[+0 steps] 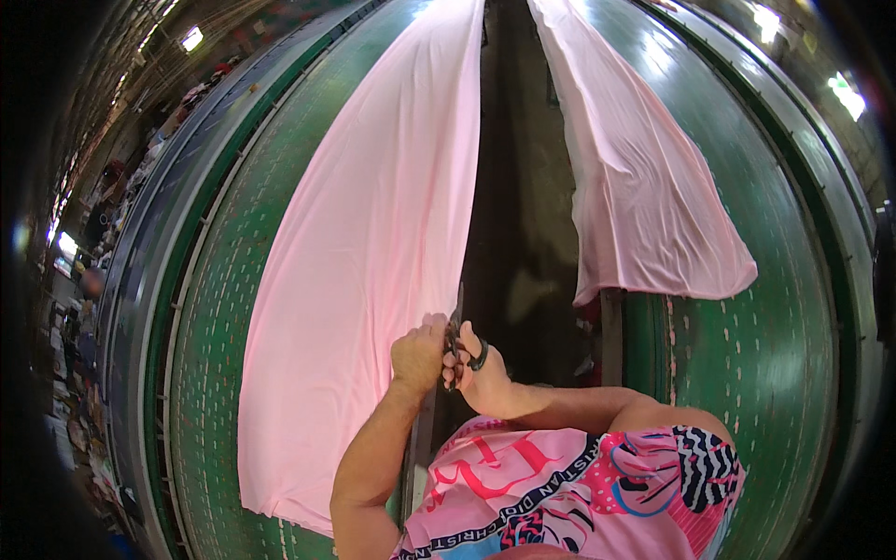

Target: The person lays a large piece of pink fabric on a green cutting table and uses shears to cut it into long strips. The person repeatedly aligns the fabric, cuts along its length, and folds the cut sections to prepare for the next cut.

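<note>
A long strip of pink fabric is draped along the left green table, its near end hanging in a slanted edge. My left hand is closed on this fabric at the table's inner edge. In my right hand is a pair of dark scissors, the fingers through the handles and the blades pointing away along the fabric's edge. The two hands are side by side, nearly touching. Where the blades meet the cloth is too small to tell.
A second pink fabric strip lies on the right green table, its near end wrinkled. Between the tables runs a dark aisle. Piled goods line the far left, and further long tables run on both sides.
</note>
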